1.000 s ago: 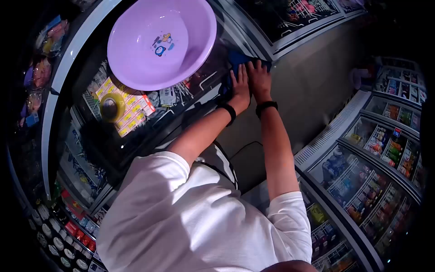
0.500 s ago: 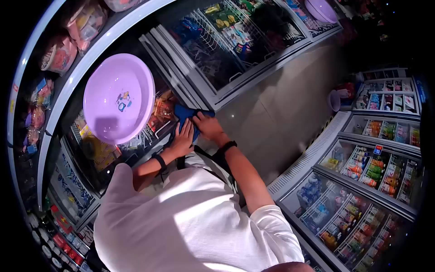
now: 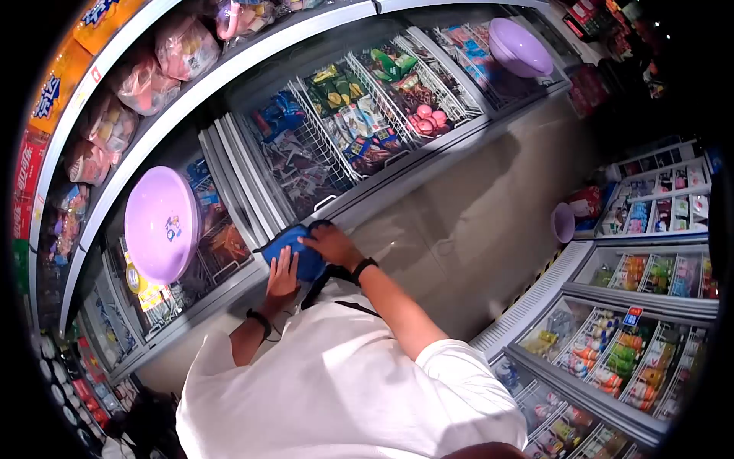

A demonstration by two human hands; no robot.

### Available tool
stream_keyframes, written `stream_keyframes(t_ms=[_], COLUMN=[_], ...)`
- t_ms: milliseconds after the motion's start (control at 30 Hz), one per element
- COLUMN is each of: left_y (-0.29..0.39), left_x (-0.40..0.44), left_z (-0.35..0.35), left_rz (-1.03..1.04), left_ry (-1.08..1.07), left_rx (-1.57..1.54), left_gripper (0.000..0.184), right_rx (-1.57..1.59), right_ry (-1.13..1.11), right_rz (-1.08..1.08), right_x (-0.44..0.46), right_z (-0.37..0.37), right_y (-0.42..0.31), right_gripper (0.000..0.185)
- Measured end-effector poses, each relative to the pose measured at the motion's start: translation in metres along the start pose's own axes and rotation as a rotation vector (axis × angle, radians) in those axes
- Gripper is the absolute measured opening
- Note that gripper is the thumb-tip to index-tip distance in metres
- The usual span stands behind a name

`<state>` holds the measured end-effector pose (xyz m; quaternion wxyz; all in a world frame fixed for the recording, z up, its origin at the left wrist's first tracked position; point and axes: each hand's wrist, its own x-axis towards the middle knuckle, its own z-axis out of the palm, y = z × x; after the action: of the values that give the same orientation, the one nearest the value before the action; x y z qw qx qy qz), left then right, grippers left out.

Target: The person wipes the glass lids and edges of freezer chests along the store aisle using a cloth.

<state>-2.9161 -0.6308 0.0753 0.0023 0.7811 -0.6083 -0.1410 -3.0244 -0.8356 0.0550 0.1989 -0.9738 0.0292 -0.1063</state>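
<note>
A blue cloth with dark edging lies at the front edge of the chest freezer, near the joint between two freezer sections. My left hand rests on it with the fingers stretched out and flat. At its upper right corner, the curled fingers of my right hand grip the cloth. Both wrists wear dark bands. Left of my hands, a purple basin with a small cartoon print stands on the freezer's glass top.
Frozen goods in wire baskets fill the freezer ahead. A second purple basin sits farther along it. Drinks freezers line the right side, across the tiled floor. A shelf with bagged goods curves overhead at left.
The view has shifted, showing more of the freezer ahead and the shelf. Both hands remain at the cloth, which now appears more spread out along the freezer edge.
</note>
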Motion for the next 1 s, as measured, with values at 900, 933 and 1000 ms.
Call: stream_keyframes(t_ms=[900,933,1000], left_y=[0.198,0.196,0.200], left_x=[0.461,0.467,0.448], left_z=[0.036,0.041,0.054], left_rz=[0.296,0.269,0.228], left_ry=[-0.187,-0.193,-0.168], left_rx=[-0.013,0.008,0.018], left_gripper=[0.020,0.018,0.015], right_rx=[0.097,0.218,0.314], right_ry=[-0.074,0.136,-0.280], right_rz=[0.294,0.223,0.216], right_x=[-0.071,-0.079,-0.080], right_z=[-0.140,-0.152,-0.159], right_y=[0.375,0.377,0.394], right_gripper=[0.022,0.024,0.038])
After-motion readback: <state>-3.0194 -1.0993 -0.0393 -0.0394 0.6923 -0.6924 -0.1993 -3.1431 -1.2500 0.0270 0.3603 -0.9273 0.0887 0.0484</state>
